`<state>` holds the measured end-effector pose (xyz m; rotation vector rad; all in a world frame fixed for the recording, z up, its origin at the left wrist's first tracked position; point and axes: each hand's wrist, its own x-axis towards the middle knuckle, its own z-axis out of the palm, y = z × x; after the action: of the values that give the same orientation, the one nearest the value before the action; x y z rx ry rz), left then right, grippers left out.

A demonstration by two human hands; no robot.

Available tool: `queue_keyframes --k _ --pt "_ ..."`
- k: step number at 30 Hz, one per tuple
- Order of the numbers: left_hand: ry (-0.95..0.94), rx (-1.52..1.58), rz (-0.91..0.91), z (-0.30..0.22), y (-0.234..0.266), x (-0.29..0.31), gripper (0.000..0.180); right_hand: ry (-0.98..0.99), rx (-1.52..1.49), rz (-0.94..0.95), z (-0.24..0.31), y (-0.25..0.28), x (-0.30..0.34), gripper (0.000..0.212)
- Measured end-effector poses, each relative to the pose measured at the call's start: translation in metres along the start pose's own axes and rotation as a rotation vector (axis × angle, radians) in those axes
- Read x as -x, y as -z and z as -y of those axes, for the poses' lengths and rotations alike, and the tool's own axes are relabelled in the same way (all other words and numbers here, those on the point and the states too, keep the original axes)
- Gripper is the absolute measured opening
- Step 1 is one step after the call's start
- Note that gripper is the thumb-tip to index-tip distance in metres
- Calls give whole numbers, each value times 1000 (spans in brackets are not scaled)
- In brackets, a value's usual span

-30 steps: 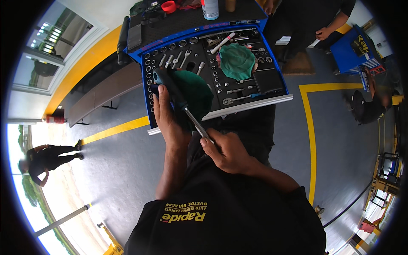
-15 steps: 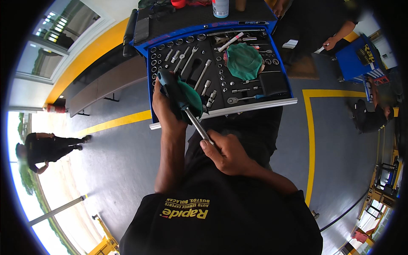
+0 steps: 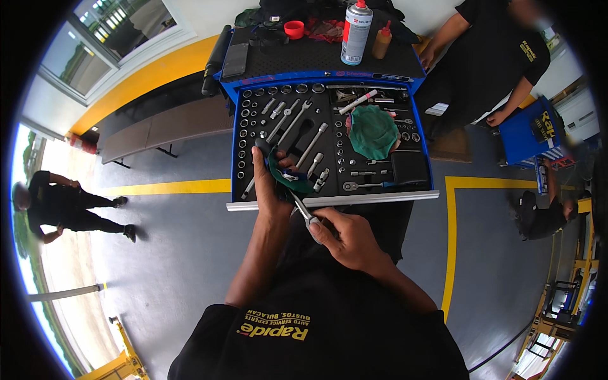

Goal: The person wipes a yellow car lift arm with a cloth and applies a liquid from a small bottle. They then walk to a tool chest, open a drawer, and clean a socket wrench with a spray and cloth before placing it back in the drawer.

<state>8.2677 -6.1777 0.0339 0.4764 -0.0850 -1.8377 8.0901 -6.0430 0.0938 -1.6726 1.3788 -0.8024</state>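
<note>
Over the front edge of the open tool drawer [image 3: 342,201], both my hands hold one ratchet wrench [image 3: 301,205]. My left hand [image 3: 269,187] is closed around its dark handle, with a green cloth [image 3: 301,186] between palm and tool; the cloth and fingers hide most of the handle. Nearer my body, my right hand [image 3: 354,240] grips the chrome head end between thumb and fingers. Beyond them lie combination wrenches [image 3: 295,123], extension bars [image 3: 311,144] and several sockets [image 3: 242,143] in dark foam. Another ratchet [image 3: 367,185] rests at the drawer's front right.
A bunched green cloth [image 3: 372,134] and a white marker-like stick [image 3: 358,101] lie on the drawer's right side. Above stand a spray can [image 3: 356,35], a brown bottle [image 3: 382,43] and a red cup [image 3: 294,29]. A person [image 3: 487,69] stands at the right, another [image 3: 69,202] at the left.
My left hand and the cloth have shifted along the handle, which now shows less. The ratchet sits lower against the drawer. The view has tilted up, showing more of the cabinet top.
</note>
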Motion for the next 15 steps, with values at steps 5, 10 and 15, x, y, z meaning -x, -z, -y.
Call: queue_keyframes --k 5,10,15 --pt "-108 288 19 -40 81 -52 46 68 445 -394 -52 59 -71 40" --pt "33 588 160 -39 77 -72 42 13 972 -476 -193 103 -121 46" --pt "-211 519 80 -43 99 -61 34 -87 873 -366 -163 116 -139 29"
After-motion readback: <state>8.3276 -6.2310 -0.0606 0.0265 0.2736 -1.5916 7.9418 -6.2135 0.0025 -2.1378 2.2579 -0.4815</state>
